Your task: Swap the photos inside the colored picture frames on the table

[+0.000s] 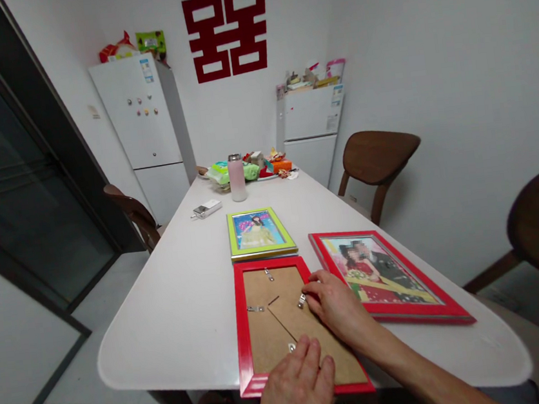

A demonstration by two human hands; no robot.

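Here we are at the white table [123, 368], and a red picture frame [242, 335] lies face down right at the near edge, its brown backing board [282, 314] facing up! The right hand [334, 305] is on that board, its fingers [314, 282] loosely curved, with the tips just beside a small metal clip [301, 301]. Are they pinching it? From this angle, I can't tell! The left hand [295, 387] is down at the lower end of the board, its fingers [312, 369] slightly spread and resting on the surface, gripping nothing, close to another clip [292, 347]. Two more clips sit along the top and left of the board.

Just above the frame, touching distance away, there's a small green-framed picture [264, 251] lying face up. To the right, a bigger red-framed photo [423, 317] lies face up, with the right wrist close by. Further up the table stand a pink bottle [236, 178] and a plate of snacks [246, 171], with a small white gadget [206, 209] off to the left. Behind them, two white fridges [135, 113] [308, 113] flank a red paper-cut symbol [225, 25] on the wall, and wooden chairs [376, 157] line the table!
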